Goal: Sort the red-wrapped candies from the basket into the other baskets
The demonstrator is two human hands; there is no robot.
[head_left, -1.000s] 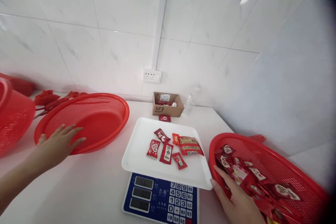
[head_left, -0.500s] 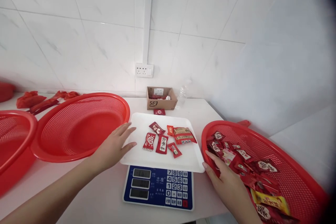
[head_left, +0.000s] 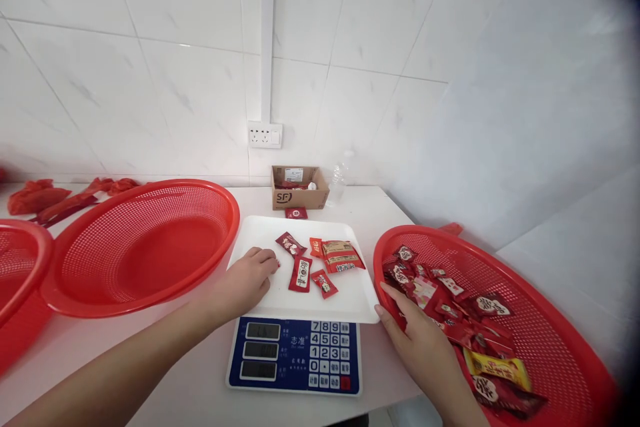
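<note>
My left hand point(head_left: 250, 280) is closed over the left part of the white scale tray point(head_left: 260, 230). Its fingertips are on a red-wrapped candy point(head_left: 279, 264), mostly hidden beneath them. Beside it on the tray lie a dark red candy point(head_left: 290, 244), a red candy with a white label point(head_left: 300, 273), a small red candy point(head_left: 325, 283) and a larger red-and-tan packet point(head_left: 343, 256) next to an orange-red wrapper point(head_left: 316, 247). My right hand point(head_left: 420, 340) rests at the rim of the right red basket point(head_left: 545, 280), thumb and forefinger apart near the tray's corner; its other fingers are hidden.
Under the tray is a blue scale panel point(head_left: 295, 355) with keys and displays. Wrapped candies point(head_left: 493, 305) and a yellow packet point(head_left: 497, 369) fill part of the right basket. Red baskets point(head_left: 145, 247) stand left. Behind are a cardboard box point(head_left: 300, 198), a clear bottle point(head_left: 339, 180) and red bags point(head_left: 37, 197).
My left hand has moved right over the tray and closed on the candy marked 520, covering it. My right hand stays at the basket rim. The view has shifted slightly right.
</note>
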